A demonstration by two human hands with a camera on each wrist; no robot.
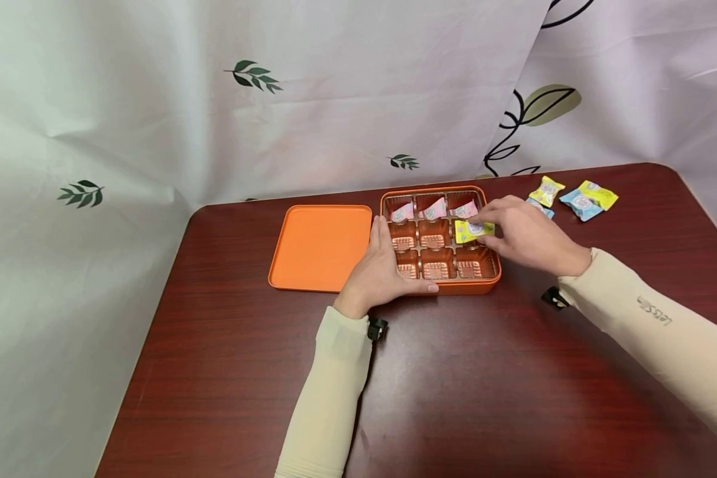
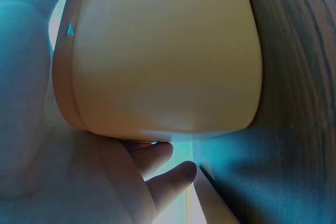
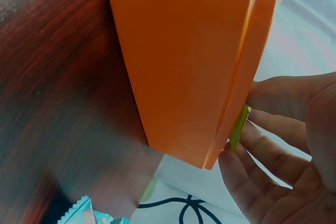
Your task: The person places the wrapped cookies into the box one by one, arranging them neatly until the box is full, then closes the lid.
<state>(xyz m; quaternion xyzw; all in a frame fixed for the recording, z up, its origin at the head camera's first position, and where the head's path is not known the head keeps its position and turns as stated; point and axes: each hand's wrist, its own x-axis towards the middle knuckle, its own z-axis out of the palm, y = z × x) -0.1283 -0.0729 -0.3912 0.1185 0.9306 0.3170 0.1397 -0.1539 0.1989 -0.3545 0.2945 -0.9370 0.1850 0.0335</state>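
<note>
Watching from afar through the head view, I see a dark red-brown table (image 1: 245, 372), grained and shiny toward the front right, both back corners rounded. Its back edge meets a white cloth (image 1: 334, 133), loosely folded and printed with leaves. Near that edge, right of the middle, sits an orange box (image 1: 466, 288) with nine compartments; three pink candies (image 1: 433, 209) lie in its back row. An orange lid (image 1: 319, 249) lies flat just beside it, toward the left back corner. Loose candies (image 1: 548, 191), yellow and blue, lie near the right back corner. The person's right hand (image 1: 522, 232) pinches a yellow candy (image 1: 469, 230) at the right compartment of the middle row. The left hand (image 1: 378, 273) rests at the box's front left corner, fingers straight, gripping nothing that I can see.

On the left wrist feed, the box's pale-looking wall stands beside the palm, with streaked tabletop along the right.

From the right wrist, I get the box's side, blurred wood grain, the cloth beyond, and a sliver of yellow wrapper between thumb and fingers.
</note>
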